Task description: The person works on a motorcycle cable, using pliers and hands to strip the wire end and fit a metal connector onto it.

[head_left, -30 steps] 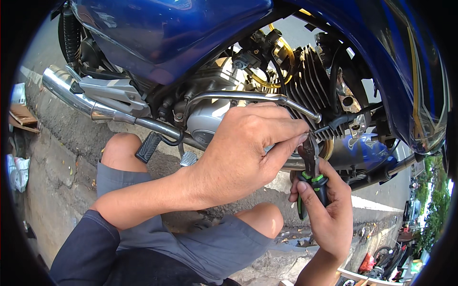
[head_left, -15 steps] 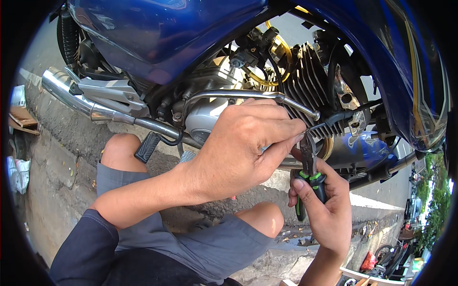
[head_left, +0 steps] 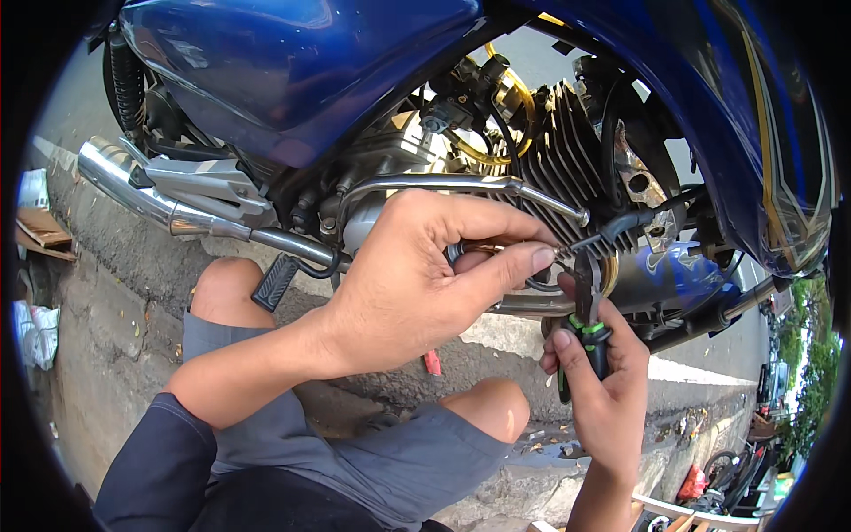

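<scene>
My left hand (head_left: pixel 425 284) is closed at the end of a thin black cable (head_left: pixel 607 232), thumb and forefinger pinched near its tip. A small dark cylindrical piece (head_left: pixel 456 254) shows inside its curled fingers. My right hand (head_left: pixel 598 399) grips pliers (head_left: pixel 587 310) with black and green handles, jaws upward at the cable's end; whether they touch it I cannot tell. Behind both hands are the motorcycle's finned cylinder (head_left: pixel 563 142), a chrome crash bar (head_left: pixel 461 183) and yellow hose (head_left: pixel 532 111).
The blue tank and side panels (head_left: pixel 301 62) span the top. An exhaust (head_left: pixel 191 213) and foot peg (head_left: pixel 275 282) sit left. My bent knees (head_left: pixel 226 284) rest below, over rough pavement (head_left: pixel 115 355). Cardboard (head_left: pixel 44 232) lies far left; parked vehicles (head_left: pixel 736 470) stand lower right.
My left hand has shifted slightly left and down, its thumb opening away from the fingers enough to show the dark piece inside. The right hand and pliers stay nearly in place.
</scene>
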Demonstrator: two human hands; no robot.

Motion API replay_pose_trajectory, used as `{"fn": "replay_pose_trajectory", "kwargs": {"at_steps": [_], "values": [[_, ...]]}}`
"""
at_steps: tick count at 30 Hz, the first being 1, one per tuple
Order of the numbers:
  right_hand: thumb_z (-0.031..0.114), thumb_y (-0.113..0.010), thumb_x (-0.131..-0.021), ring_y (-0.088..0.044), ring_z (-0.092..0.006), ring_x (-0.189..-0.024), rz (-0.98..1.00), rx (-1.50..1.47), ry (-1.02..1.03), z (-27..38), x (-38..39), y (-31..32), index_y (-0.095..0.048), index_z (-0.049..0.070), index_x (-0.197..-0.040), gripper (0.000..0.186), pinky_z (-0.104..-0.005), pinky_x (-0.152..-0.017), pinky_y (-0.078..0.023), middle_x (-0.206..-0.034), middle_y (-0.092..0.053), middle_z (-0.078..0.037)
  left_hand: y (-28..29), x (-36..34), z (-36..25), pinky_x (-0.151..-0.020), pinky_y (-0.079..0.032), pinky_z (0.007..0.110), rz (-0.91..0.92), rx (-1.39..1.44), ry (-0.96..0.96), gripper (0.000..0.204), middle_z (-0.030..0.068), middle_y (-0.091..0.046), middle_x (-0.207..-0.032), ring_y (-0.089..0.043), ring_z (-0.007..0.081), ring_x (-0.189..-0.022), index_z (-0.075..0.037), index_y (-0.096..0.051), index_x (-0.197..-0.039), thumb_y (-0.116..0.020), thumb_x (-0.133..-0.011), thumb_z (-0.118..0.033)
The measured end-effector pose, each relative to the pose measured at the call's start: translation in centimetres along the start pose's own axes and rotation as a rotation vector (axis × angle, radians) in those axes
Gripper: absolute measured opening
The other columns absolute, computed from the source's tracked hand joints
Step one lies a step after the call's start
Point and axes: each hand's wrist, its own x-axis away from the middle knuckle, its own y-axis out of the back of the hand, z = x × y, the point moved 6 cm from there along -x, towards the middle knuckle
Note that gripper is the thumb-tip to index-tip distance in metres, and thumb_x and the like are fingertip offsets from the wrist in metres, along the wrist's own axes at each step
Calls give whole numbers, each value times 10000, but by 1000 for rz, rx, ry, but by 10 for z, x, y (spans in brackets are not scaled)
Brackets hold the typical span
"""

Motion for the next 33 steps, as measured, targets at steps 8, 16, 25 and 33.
{"fn": "replay_pose_trajectory", "kwargs": {"at_steps": [8, 16, 25, 33], "values": [[-115, -551, -1041, -732, -207, -1124, 80, -38, 82, 2, 9, -17, -561, -97, -1483, 443, -347, -1049, -567, -1154, -748, -153, -2, -2, 4, -773, -571, 235, 17, 95, 19, 207, 46, -776, -933, -699, 77, -848, 70, -799, -1175, -789, -1019, -65], [-141, -476, -957, -738, -315, -1235, 108, -212, 127, -2, 9, -26, -501, -118, -1536, 580, -396, -1100, -564, -1311, -730, -258, -3, -2, 15, -724, -520, 215, 42, 237, 230, 219, 3, -720, -873, -616, 54, -777, 44, -802, -1177, -772, -1051, -133], [-132, -491, -963, -740, -398, -1246, 143, -270, 51, -4, 10, -26, -449, -118, -1584, 622, -423, -1055, -598, -1373, -691, -334, -6, 0, 22, -621, -412, 215, 49, 321, 279, 246, -19, -664, -800, -557, 30, -735, 28, -814, -1186, -754, -1066, -179], [-127, -500, -981, -742, -396, -1240, 187, -318, 3, -4, 8, -24, -442, -102, -1595, 618, -421, -1050, -604, -1378, -689, -336, -7, -1, 21, -621, -437, 216, 12, 259, 212, 247, -19, -685, -778, -577, 21, -725, 7, -838, -1181, -763, -1060, -195]]}}
